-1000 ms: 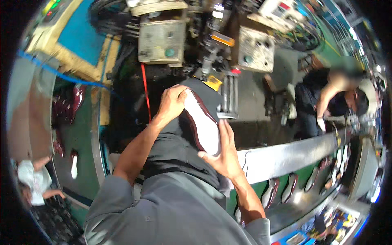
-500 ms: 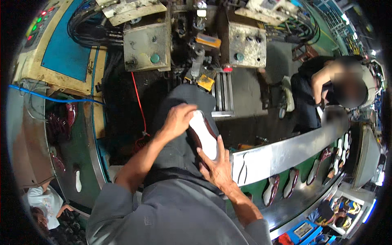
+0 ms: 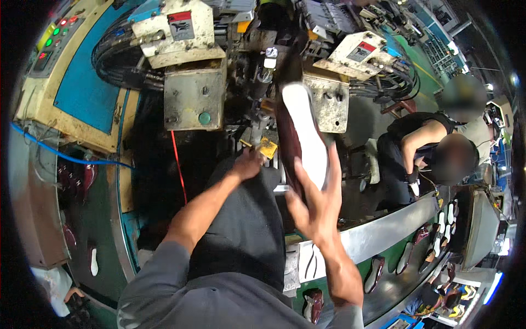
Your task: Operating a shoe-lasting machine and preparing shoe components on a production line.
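Note:
In my right hand point(image 3: 318, 211) is a maroon shoe upper point(image 3: 291, 137) with its long white sole side point(image 3: 307, 131) facing up. The thumb and fingers spread along its two edges at the near end. Its far end reaches up in front of the machine, beside the right grey control box point(image 3: 335, 109). My left hand point(image 3: 250, 164) is apart from the shoe, over my lap, next to a yellow block point(image 3: 268, 147) on the machine. Its fingers are dark and smeared, so their grip does not show.
A control box with a green button point(image 3: 204, 118) stands left of the machine's middle. At the right, a metal-edged conveyor point(image 3: 378, 219) carries several maroon shoe uppers point(image 3: 375, 274). Another belt point(image 3: 104, 219) runs at the left. A co-worker point(image 3: 422, 142) sits bent forward at the right.
The shoe has risen from my lap toward the machine in my right hand. My left hand has let go of its far end and sits by the yellow block. The view has tilted upward.

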Demonstrator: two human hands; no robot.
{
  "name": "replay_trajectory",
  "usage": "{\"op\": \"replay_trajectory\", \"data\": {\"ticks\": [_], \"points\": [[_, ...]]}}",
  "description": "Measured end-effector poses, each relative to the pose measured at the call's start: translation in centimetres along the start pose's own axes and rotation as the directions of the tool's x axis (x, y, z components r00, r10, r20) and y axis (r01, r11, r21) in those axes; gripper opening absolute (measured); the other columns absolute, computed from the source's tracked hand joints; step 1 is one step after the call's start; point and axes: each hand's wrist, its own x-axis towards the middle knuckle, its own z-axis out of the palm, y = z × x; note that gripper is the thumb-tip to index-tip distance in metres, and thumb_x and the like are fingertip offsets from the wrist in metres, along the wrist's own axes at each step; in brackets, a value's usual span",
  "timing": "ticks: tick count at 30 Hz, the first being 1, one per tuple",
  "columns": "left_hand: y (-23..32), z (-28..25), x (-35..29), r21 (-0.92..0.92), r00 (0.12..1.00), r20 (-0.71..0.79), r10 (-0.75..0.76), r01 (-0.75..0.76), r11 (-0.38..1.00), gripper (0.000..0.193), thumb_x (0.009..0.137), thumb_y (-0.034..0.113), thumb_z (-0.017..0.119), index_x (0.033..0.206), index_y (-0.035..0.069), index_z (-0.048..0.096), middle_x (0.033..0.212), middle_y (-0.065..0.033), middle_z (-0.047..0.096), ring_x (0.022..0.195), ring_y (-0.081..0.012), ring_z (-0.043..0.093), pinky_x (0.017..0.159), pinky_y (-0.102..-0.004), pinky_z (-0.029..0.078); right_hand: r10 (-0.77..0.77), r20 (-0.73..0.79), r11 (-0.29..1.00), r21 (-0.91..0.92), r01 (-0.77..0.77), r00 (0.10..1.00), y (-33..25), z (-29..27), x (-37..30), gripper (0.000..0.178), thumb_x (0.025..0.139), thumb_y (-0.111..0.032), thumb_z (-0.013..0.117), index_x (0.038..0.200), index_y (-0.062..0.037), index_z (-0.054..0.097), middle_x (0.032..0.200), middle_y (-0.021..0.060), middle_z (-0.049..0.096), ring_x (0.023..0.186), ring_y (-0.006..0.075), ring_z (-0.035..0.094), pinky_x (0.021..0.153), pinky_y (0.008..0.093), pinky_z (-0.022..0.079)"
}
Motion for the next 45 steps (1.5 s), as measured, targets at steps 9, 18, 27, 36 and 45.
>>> {"op": "replay_trajectory", "data": {"ticks": [9, 18, 27, 36, 45], "points": [[6.7, -9.4, -1.5, 0.061, 0.956, 0.198, -0.214, 0.206, 0.977, 0.057, 0.106, 0.034, 0.064, 0.156, 0.009, 0.053, 0.156, -0.0275, 0.051, 0.142, -0.0473, 0.049, 0.118, -0.0563, 0.042, 0.021, -0.134, 0.992, -0.117, -0.037, 0.991, 9.5, 6.5, 16.4, 0.061, 0.09, -0.024, 0.083, 0.149, -0.0202, 0.068, 0.169, 0.0374, 0.028, 0.153, 0.054, 0.037, 0.126, 0.055, 0.035], [4.2, -9.2, -4.3, 0.027, 0.954, 0.097, -0.284, 0.282, 0.959, 0.052, 0.104, 0.036, 0.066, 0.147, 0.006, 0.061, 0.153, -0.0279, 0.051, 0.138, -0.0487, 0.052, 0.112, -0.0581, 0.046, 0.004, -0.156, 0.995, -0.097, -0.019, 0.988, 9.5, 8.8, 16.1, 0.064, 0.088, -0.024, 0.083, 0.15, -0.0204, 0.067, 0.168, 0.0426, 0.023, 0.153, 0.0586, 0.034, 0.124, 0.0588, 0.036], [5.3, -8.9, -3.5, 0.062, 0.952, 0.109, -0.287, 0.282, 0.958, 0.052, 0.102, 0.036, 0.068, 0.145, 0.009, 0.062, 0.15, -0.0251, 0.054, 0.134, -0.0468, 0.055, 0.108, -0.0592, 0.048, 0.146, -0.037, 0.973, -0.174, -0.15, 0.989, 7.4, 9.2, 16.7, 0.077, 0.09, -0.028, 0.084, 0.16, -0.0203, 0.054, 0.169, 0.0441, 0.016, 0.151, 0.0607, 0.035, 0.125, 0.0592, 0.035], [5.3, -10.0, -3.1, 0.081, 0.957, 0.067, -0.282, 0.276, 0.958, 0.049, 0.098, 0.034, 0.07, 0.14, 0.008, 0.067, 0.146, -0.0259, 0.058, 0.132, -0.0452, 0.057, 0.109, -0.0556, 0.049, 0.509, 0.061, 0.719, 0.518, -0.463, 0.859, 17.3, 20.2, 6.5, 0.084, 0.088, -0.007, 0.072, 0.162, 0.0063, 0.035, 0.165, 0.0299, 0.043, 0.154, 0.0398, 0.044, 0.127, 0.0425, 0.034], [1.5, -11.1, -2.7, -0.026, 0.958, -0.006, -0.286, 0.286, 0.958, 0.041, 0.098, 0.022, 0.069, 0.135, 0.004, 0.069, 0.134, -0.025, 0.066, 0.125, -0.0451, 0.062, 0.106, -0.0531, 0.052, 0.387, -0.101, 0.87, 0.369, -0.326, 0.917, 15.1, 13.2, 6.3, 0.054, 0.104, -0.006, 0.061, 0.155, 0.0058, 0.051, 0.156, 0.0259, 0.057, 0.148, 0.037, 0.053, 0.125, 0.0456, 0.038]]}}
